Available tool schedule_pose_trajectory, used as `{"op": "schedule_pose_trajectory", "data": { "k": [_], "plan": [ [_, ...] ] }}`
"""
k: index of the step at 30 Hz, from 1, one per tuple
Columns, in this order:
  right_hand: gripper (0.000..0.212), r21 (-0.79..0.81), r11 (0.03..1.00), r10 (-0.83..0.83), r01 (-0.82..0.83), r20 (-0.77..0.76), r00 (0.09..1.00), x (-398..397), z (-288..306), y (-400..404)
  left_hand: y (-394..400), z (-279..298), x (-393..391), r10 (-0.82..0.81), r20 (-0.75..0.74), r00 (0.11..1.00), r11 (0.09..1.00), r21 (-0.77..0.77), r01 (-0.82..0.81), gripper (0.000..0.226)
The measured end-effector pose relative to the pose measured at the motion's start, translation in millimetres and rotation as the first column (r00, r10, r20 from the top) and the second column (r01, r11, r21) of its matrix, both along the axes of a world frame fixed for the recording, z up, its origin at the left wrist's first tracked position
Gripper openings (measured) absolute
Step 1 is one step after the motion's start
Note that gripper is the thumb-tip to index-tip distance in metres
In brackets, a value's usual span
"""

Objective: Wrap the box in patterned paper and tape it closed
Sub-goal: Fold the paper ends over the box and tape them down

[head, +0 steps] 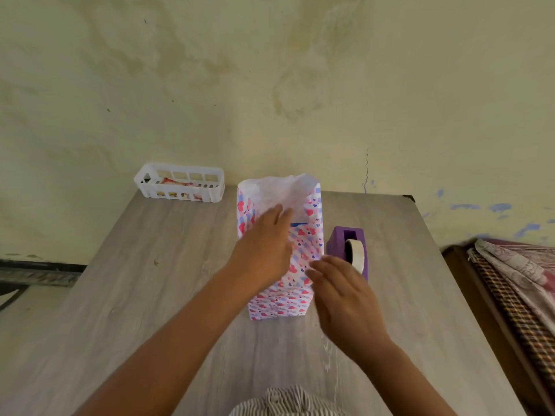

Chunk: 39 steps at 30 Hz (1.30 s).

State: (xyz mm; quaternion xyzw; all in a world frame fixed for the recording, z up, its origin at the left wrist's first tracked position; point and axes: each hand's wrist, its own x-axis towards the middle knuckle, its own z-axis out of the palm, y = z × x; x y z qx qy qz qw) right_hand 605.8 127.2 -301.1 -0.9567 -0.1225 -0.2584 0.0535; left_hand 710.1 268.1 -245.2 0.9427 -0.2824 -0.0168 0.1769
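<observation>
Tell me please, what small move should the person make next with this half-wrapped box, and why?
Probably fold down the open far end of the paper. It stands up unfolded beyond the wrapped box, while the left hand lies flat on top and the right hand is open beside the tape dispenser, so tape is within easy reach afterwards.

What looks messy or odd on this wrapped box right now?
The paper at the far end of the box stands open and crumpled, not folded shut. Nothing is spilled or torn.
</observation>
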Motion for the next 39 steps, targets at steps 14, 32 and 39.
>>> {"op": "schedule_pose_trajectory", "data": {
  "k": [14, 32, 39],
  "plan": [
    [0.075, -0.248, 0.964, -0.059, -0.094, -0.544, 0.837, 18.8, 13.1, 26.5, -21.9, 47.2, 75.7, 0.01, 0.34, 0.94, 0.95, 0.289, -0.115, 0.026],
    [0.097, -0.102, 0.994, -0.102, 0.047, -0.643, 0.759, 42.7, 8.9, 47.7, -18.5, 54.8, 60.9, 0.047, 0.232, 0.972, 0.969, 0.227, -0.101, 0.016],
    [0.101, -0.158, 0.987, -0.116, 0.023, -0.609, 0.785, 63.7, 20.0, 41.9, -18.5, 61.3, 43.7, 0.023, 0.188, 0.982, 0.959, 0.274, -0.075, 0.014]
  ]
}}
